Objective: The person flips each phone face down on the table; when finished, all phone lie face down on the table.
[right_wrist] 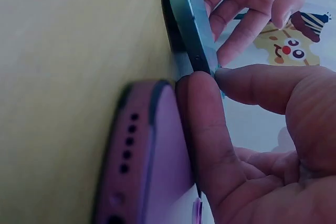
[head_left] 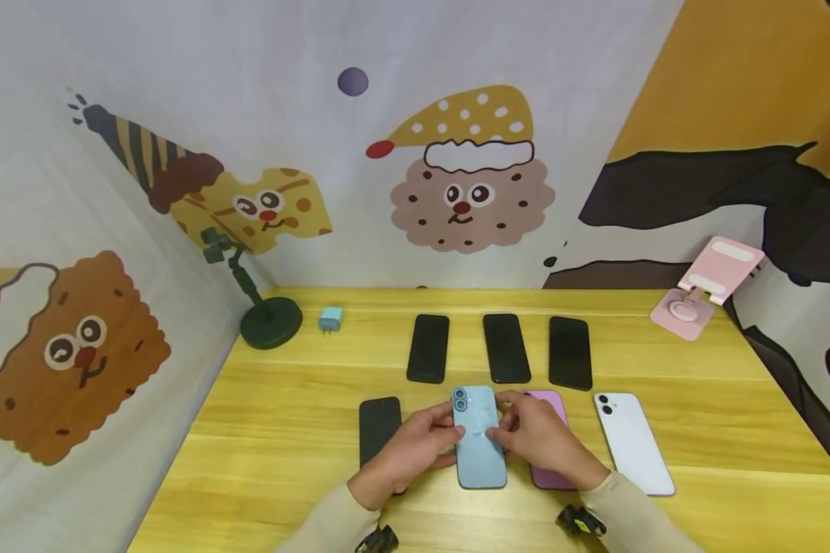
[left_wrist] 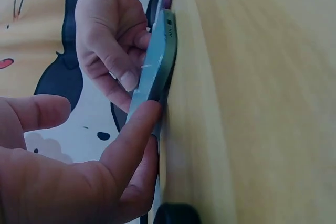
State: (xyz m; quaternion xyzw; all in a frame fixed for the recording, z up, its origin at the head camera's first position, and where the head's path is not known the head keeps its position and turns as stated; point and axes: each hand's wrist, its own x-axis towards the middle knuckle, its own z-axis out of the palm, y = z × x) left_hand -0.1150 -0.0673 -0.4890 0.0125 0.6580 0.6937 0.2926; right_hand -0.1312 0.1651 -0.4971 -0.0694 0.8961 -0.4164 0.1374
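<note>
The right hand [head_left: 541,436] pinches the blue phone [head_left: 480,458]; the left hand [head_left: 420,447] touches its left edge with loose fingers. Seems like the holding part; next needs gentle care.

In the head view, the left hand [head_left: 418,449] hides part of the nearest black phone [head_left: 378,424], and the right hand [head_left: 539,434] covers part of the purple phone [head_left: 553,478]. The bottom edge cuts off 2 sleeves [head_left: 328,518]. Marks on the blue phone [head_left: 480,465] are too small to tell. The right wrist view blurs and crops the purple phone; the left wrist view crops 1 dark object [left_wrist: 178,215] beyond naming.
</note>
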